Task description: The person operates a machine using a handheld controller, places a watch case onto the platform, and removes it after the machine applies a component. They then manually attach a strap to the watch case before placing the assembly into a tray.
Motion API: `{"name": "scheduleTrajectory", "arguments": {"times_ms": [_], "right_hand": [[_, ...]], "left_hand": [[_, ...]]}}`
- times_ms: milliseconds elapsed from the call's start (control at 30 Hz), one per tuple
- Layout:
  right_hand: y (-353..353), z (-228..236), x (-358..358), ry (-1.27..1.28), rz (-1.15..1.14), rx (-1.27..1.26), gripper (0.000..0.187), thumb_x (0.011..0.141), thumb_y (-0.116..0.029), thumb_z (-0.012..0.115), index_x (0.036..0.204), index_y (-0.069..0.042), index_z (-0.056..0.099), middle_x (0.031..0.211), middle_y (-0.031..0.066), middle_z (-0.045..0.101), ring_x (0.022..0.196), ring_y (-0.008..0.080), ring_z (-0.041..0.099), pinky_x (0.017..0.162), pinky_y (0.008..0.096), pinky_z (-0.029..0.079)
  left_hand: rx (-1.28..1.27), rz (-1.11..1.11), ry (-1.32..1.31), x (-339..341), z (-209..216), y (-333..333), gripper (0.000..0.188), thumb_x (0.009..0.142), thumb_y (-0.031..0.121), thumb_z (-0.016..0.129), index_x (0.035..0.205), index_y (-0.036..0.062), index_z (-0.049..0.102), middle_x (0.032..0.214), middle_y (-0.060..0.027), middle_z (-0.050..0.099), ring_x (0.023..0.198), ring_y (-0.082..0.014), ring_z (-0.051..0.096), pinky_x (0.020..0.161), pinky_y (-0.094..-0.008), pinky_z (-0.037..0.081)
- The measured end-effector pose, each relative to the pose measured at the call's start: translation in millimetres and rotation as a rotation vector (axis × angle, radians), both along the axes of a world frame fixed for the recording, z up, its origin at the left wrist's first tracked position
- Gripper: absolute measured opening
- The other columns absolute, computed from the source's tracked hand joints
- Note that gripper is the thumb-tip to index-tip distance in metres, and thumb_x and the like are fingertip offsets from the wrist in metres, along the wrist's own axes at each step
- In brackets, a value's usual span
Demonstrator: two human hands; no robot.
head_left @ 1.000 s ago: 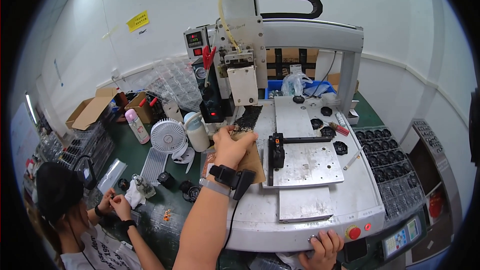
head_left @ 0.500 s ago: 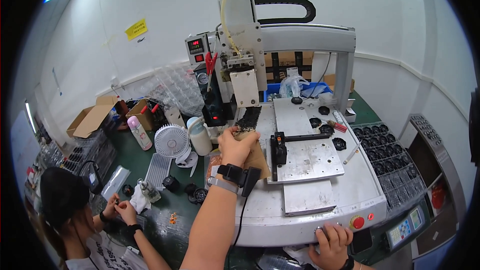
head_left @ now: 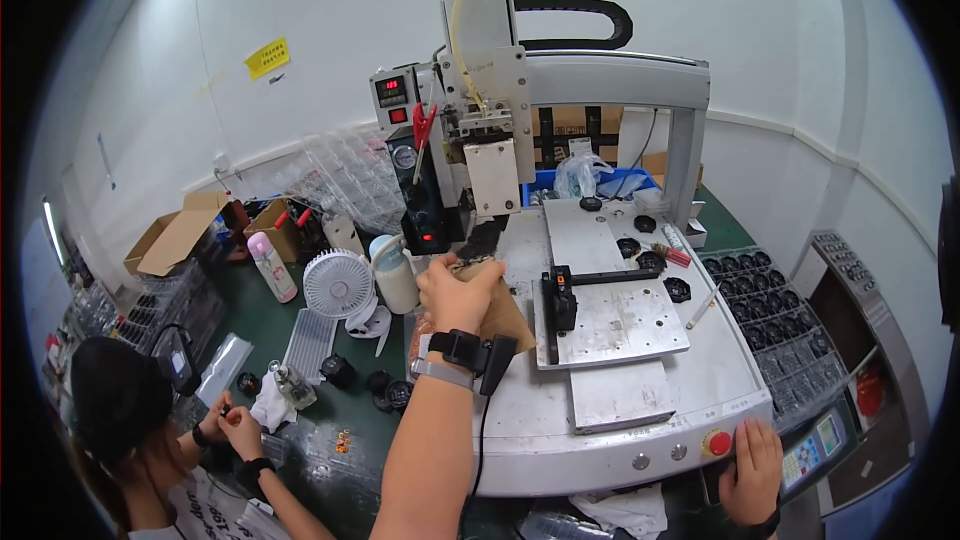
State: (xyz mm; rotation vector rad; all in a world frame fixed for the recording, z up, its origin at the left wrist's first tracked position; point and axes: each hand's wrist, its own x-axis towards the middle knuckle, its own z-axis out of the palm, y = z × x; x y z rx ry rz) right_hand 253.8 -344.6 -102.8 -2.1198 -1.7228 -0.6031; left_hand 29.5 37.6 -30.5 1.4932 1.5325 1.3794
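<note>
My left hand (head_left: 458,298) is closed on a piece of brown cardboard (head_left: 508,322), thumb on its right edge. Its far end lies by a black-smeared patch (head_left: 484,238) under the white block of the machine head (head_left: 493,178). What the black stuff is, I cannot make out. Fingers stretched out and holding nothing, my right hand (head_left: 755,470) rests on the machine's front right corner beside the red mushroom button (head_left: 716,442); it covers the spot of the small lit button. Right of the cardboard, a black clamp fixture (head_left: 560,302) sits on the metal plate (head_left: 625,330).
A white fan (head_left: 340,285) and a bottle (head_left: 396,278) stand left of the machine. Black round parts fill a clear tray (head_left: 765,310) at right. A screwdriver with a red handle (head_left: 672,255) lies on the machine bed. At lower left, a co-worker (head_left: 120,410) handles a small part.
My right hand has moved right, from the round front buttons to the corner past the red mushroom button. My left hand stays on the cardboard, shifted slightly left in view.
</note>
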Motion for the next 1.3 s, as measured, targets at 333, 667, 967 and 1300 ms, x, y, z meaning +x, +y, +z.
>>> {"name": "scheduleTrajectory", "arguments": {"times_ms": [333, 667, 967, 1300], "right_hand": [[26, 80, 11, -0.044, 0.052, 0.067, 0.035, 0.058, -0.002, 0.063, 0.093, -0.004, 0.061, 0.115, 0.0199, 0.051, 0.114, 0.0392, 0.046, 0.100, 0.0508, 0.030], [266, 119, 87, 0.411, 0.159, -0.104, 0.032, 0.073, -0.023, 0.060, 0.092, 0.002, 0.062, 0.087, 0.0210, 0.063, 0.083, 0.0359, 0.060, 0.075, 0.0392, 0.047], [281, 62, 101, 0.214, -0.143, -0.246, 0.028, 0.082, -0.024, 0.050, 0.095, -0.001, 0.062, 0.096, 0.0198, 0.061, 0.089, 0.0346, 0.060, 0.080, 0.0468, 0.046], [281, 59, 92, 0.029, -0.182, -0.407, 0.019, 0.086, -0.017, 0.050, 0.084, 0.000, 0.059, 0.087, 0.0189, 0.061, 0.081, 0.0343, 0.061, 0.073, 0.0434, 0.049]], "left_hand": [[-0.037, -0.135, 0.825, 13, 4, -23, 0.086, 0.054, 0.043, 0.076, 0.125, 0.0067, 0.044, 0.125, -0.0207, 0.037, 0.117, -0.0408, 0.039, 0.099, -0.0490, 0.031], [-0.129, -0.278, 0.884, 7, 7, -28, 0.088, 0.055, 0.049, 0.075, 0.124, 0.0028, 0.047, 0.119, -0.0221, 0.045, 0.113, -0.0376, 0.047, 0.095, -0.0486, 0.038], [0.363, -0.342, 1.091, 24, -12, -47, 0.059, 0.068, 0.022, 0.063, 0.123, 0.0053, 0.046, 0.114, -0.0166, 0.050, 0.115, -0.0334, 0.043, 0.098, -0.0557, 0.026], [0.420, -0.419, 1.052, 29, -11, -54, 0.057, 0.070, 0.028, 0.066, 0.119, 0.0035, 0.051, 0.109, -0.0179, 0.052, 0.113, -0.0350, 0.044, 0.096, -0.0555, 0.027]]}}
